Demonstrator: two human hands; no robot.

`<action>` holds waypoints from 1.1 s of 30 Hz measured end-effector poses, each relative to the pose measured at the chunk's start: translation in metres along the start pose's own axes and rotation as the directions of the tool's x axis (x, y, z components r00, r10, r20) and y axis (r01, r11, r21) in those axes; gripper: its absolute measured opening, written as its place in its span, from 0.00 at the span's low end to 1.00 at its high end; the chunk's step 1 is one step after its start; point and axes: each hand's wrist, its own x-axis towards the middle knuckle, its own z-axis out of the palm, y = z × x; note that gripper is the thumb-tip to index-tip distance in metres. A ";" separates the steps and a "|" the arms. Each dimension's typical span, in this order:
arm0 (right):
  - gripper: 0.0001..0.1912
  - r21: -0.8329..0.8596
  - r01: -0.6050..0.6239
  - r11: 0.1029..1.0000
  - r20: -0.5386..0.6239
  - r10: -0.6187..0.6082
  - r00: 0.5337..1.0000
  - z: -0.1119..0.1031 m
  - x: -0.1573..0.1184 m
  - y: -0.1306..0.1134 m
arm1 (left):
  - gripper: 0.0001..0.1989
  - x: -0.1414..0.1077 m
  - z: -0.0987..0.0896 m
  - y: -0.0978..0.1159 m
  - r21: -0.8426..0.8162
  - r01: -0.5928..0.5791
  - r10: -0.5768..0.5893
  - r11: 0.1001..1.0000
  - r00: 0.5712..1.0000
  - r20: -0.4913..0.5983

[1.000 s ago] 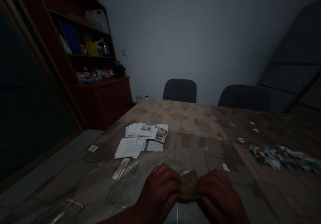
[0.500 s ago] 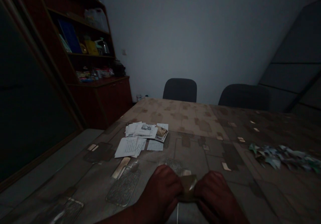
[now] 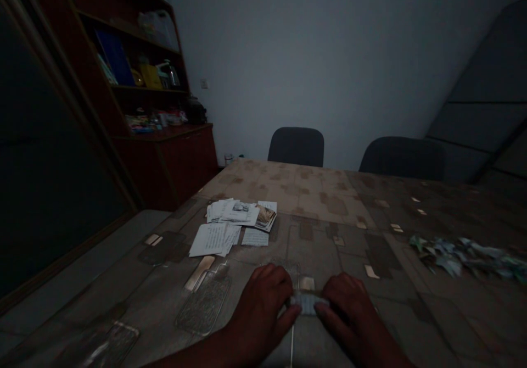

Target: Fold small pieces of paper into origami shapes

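A small piece of folded paper point(image 3: 307, 304) is stretched between my hands at the near side of the table; a pale, faintly lined face of it shows. My left hand point(image 3: 267, 302) pinches its left end, the thumb in front and the fingers curled behind. On the right end, my right hand point(image 3: 349, 307) grips it the same way. Part of the paper is hidden under the fingers. Beyond my left hand lies a loose spread of printed paper cards point(image 3: 212, 239), some with text and some with pictures.
A row of crumpled or folded paper pieces point(image 3: 465, 255) lies on the right of the patterned tablecloth point(image 3: 304, 192). Two dark chairs point(image 3: 296, 145) stand behind the table. A reddish wooden cabinet point(image 3: 177, 159) with filled shelves is at the left.
The paper has turned in my hands: its shiny brownish side faced me before, and a pale side faces me now. Both thumbs have come round to the front.
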 end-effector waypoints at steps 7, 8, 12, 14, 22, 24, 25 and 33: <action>0.09 -0.055 -0.136 0.989 -0.023 0.135 0.991 0.008 0.007 0.002 | 0.09 0.002 0.002 0.001 0.020 0.071 -0.070 0.997 0.997 -0.023; 0.09 -0.055 -0.140 0.989 -0.017 0.139 0.990 0.007 0.007 0.002 | 0.09 0.002 0.002 0.001 0.017 0.075 -0.075 0.997 0.997 -0.024; 0.08 -0.053 -0.136 0.989 -0.024 0.135 0.991 0.005 0.008 -0.001 | 0.09 0.003 -0.001 0.004 0.022 0.104 -0.104 0.994 0.995 -0.002; 0.08 -0.064 -0.134 0.989 -0.041 0.132 0.990 0.005 0.007 -0.003 | 0.08 0.004 -0.003 0.005 0.028 0.121 -0.121 0.992 0.993 0.012; 0.09 -0.114 -0.159 0.981 -0.067 0.152 0.986 0.009 0.008 0.000 | 0.09 0.005 -0.003 0.003 -0.030 0.132 -0.131 0.991 0.991 0.019; 0.09 -0.103 -0.153 0.983 -0.064 0.147 0.987 0.009 0.007 0.000 | 0.09 0.003 -0.003 0.002 -0.046 0.133 -0.132 0.990 0.991 0.017; 0.09 -0.099 -0.148 0.984 -0.063 0.142 0.988 0.009 0.007 0.000 | 0.09 0.003 -0.003 0.002 -0.050 0.135 -0.134 0.990 0.991 0.015; 0.10 -0.081 -0.169 0.982 -0.066 0.164 0.984 0.008 0.007 -0.001 | 0.09 0.004 -0.004 0.004 -0.035 0.144 -0.144 0.989 0.990 0.003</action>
